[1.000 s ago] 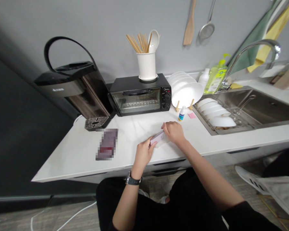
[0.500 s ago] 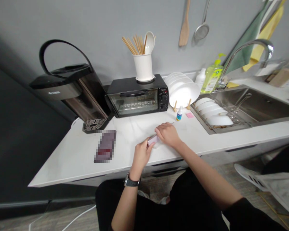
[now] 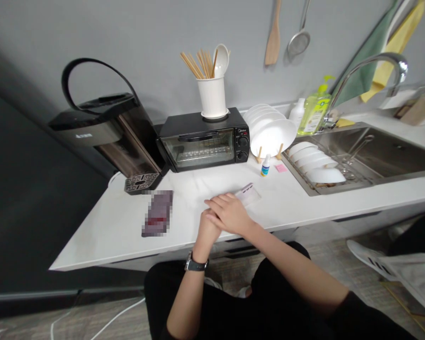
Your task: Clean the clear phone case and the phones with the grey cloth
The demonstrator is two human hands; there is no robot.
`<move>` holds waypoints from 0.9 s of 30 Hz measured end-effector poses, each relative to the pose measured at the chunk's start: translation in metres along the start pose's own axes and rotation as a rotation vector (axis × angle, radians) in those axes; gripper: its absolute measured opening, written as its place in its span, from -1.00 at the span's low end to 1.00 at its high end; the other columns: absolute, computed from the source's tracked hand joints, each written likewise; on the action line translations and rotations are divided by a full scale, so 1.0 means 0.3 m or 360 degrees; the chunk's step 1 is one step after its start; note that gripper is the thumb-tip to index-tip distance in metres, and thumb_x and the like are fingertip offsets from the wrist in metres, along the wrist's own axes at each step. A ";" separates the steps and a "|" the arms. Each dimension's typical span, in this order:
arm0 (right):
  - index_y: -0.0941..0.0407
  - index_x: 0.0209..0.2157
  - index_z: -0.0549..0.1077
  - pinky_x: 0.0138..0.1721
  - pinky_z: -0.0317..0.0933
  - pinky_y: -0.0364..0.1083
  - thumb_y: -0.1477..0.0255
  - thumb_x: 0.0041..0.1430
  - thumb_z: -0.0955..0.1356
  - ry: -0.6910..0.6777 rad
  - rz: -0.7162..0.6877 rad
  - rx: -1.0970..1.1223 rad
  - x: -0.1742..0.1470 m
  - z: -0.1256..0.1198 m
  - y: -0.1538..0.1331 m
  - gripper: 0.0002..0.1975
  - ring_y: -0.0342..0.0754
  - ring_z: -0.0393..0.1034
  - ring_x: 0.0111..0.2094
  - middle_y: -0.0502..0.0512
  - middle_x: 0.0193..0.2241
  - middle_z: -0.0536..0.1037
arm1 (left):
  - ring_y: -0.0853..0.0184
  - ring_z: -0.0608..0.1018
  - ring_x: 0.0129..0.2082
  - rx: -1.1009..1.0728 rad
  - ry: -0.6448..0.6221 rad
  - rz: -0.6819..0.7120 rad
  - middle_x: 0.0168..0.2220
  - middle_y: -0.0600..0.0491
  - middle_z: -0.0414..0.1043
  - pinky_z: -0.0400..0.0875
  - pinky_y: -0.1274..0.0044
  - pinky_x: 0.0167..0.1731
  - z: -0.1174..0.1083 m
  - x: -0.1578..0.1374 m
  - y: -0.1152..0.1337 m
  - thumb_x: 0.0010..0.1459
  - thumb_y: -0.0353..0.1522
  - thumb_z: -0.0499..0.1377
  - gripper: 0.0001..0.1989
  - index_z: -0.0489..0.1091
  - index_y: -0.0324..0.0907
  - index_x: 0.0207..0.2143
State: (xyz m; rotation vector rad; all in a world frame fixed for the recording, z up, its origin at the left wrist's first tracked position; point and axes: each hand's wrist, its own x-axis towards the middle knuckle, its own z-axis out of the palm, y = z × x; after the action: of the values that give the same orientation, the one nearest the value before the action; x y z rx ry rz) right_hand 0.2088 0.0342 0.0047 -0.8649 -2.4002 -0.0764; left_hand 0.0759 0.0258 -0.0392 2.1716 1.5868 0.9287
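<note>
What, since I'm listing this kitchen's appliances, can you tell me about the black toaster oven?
The toaster oven is a wide black box, apparently metal, with a glass door that looks shut. A black handle crosses the door's top; a wire rack shows inside. Two round knobs sit one above the other at the right. It stands upright on the white counter, between the dispenser and the white plates. A white holder of chopsticks rests on top.

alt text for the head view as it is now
A person's bare right hand covers the fingers of their left hand at a smooth white counter, with a flat, pale lilac and see-through item just beyond. Behind stand a black boxy toaster oven and round white plates; a rectangular stainless-steel sink is at right.
</note>
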 end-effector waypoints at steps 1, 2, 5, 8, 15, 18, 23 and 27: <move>0.17 0.00 0.53 -0.04 0.15 0.06 0.22 0.51 0.23 -0.0003 0.0087 -0.0052 -0.010 -0.013 0.049 -0.63 0.10 0.43 -0.12 0.19 -0.17 0.63 | 0.22 0.61 -0.40 -0.0004 -0.0001 -0.0003 -0.39 -0.05 0.60 0.43 0.50 -0.36 -0.008 -0.003 0.007 0.24 -0.51 0.15 -0.85 0.53 -0.20 -0.27; 0.16 -0.12 0.56 -0.07 0.14 0.05 0.24 0.51 0.23 0.0001 0.0193 -0.0105 -0.022 -0.027 0.103 -0.65 0.09 0.43 -0.16 0.18 -0.23 0.63 | 0.24 0.60 -0.42 -0.0019 -0.0003 -0.0004 -0.39 -0.04 0.60 0.42 0.52 -0.37 -0.017 -0.006 0.015 0.28 -0.47 0.15 -0.85 0.54 -0.21 -0.23; 0.15 -0.32 0.54 -0.12 0.11 0.03 0.32 0.52 0.19 0.0054 0.0529 -0.0250 -0.054 -0.067 0.240 -0.60 0.07 0.41 -0.25 0.17 -0.35 0.60 | 0.30 0.60 -0.44 -0.0105 0.0001 0.0004 -0.36 0.02 0.62 0.39 0.56 -0.37 -0.037 -0.011 0.038 0.38 -0.34 0.17 -0.80 0.52 -0.20 -0.03; 0.14 -0.28 0.55 0.00 0.12 0.05 0.32 0.51 0.20 0.0169 0.0690 -0.0272 -0.062 -0.072 0.254 -0.62 0.09 0.41 -0.19 0.19 -0.29 0.60 | 0.31 0.59 -0.44 -0.0128 0.0016 0.0003 -0.35 0.02 0.62 0.37 0.57 -0.37 -0.042 -0.011 0.046 0.38 -0.32 0.18 -0.76 0.50 -0.19 0.03; 0.18 0.09 0.48 0.20 0.13 0.17 0.06 0.41 0.31 0.0127 0.0098 0.0121 -0.016 0.023 -0.039 -0.50 0.19 0.37 0.01 0.26 -0.05 0.59 | 0.25 0.58 -0.44 0.0047 -0.0019 -0.0033 -0.43 0.01 0.56 0.39 0.53 -0.40 -0.012 0.002 0.008 0.20 -0.57 0.13 -0.81 0.51 -0.20 -0.26; 0.20 0.16 0.44 0.06 0.20 0.12 0.05 0.43 0.29 0.0075 -0.0020 0.0136 -0.011 0.025 -0.030 -0.46 0.17 0.38 -0.02 0.27 -0.03 0.59 | 0.24 0.58 -0.45 0.0073 -0.0020 -0.0046 -0.44 -0.01 0.56 0.39 0.52 -0.41 -0.012 0.002 0.004 0.17 -0.58 0.14 -0.83 0.50 -0.22 -0.30; 0.15 -0.13 0.54 -0.02 0.17 0.11 0.19 0.50 0.22 0.0129 0.0413 -0.0065 -0.047 -0.044 0.192 -0.62 0.15 0.40 -0.11 0.20 -0.20 0.61 | 0.27 0.61 -0.41 -0.0062 -0.0004 0.0009 -0.36 0.01 0.61 0.40 0.55 -0.36 -0.039 -0.009 0.035 0.35 -0.41 0.15 -0.81 0.51 -0.21 -0.05; 0.14 -0.16 0.53 0.04 0.17 0.13 0.23 0.51 0.20 0.0268 0.0711 -0.0150 -0.076 -0.063 0.246 -0.64 0.16 0.39 -0.11 0.22 -0.19 0.58 | 0.30 0.62 -0.40 -0.0140 0.0018 0.0041 -0.32 0.01 0.64 0.41 0.57 -0.33 -0.047 -0.015 0.050 0.39 -0.31 0.17 -0.74 0.49 -0.17 0.06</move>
State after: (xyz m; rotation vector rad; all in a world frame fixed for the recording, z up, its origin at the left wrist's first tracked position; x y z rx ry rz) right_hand 0.2768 0.0750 -0.0020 -1.3612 -2.0121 -0.0844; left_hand 0.0770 0.0144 -0.0216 2.1353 1.4970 1.0013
